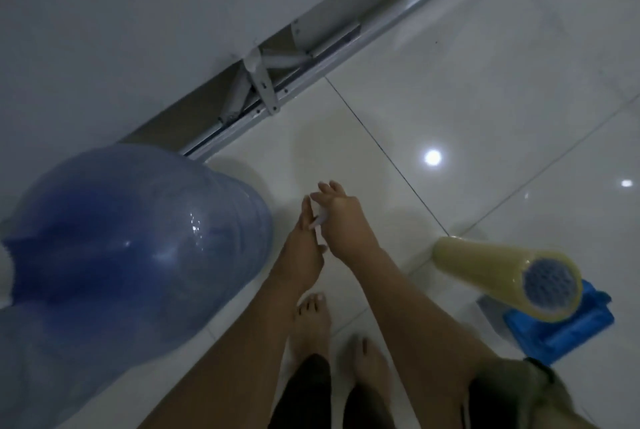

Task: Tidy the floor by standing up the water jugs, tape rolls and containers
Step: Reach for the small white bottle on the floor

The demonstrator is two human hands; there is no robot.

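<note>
I am pinching a small white scrap [318, 221] between both hands [320, 231], while the blue water jug [131, 238] and yellowish tape roll [498, 273] are apparently standing already

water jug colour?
Translucent blue water jug, clearest in the head view.
</note>
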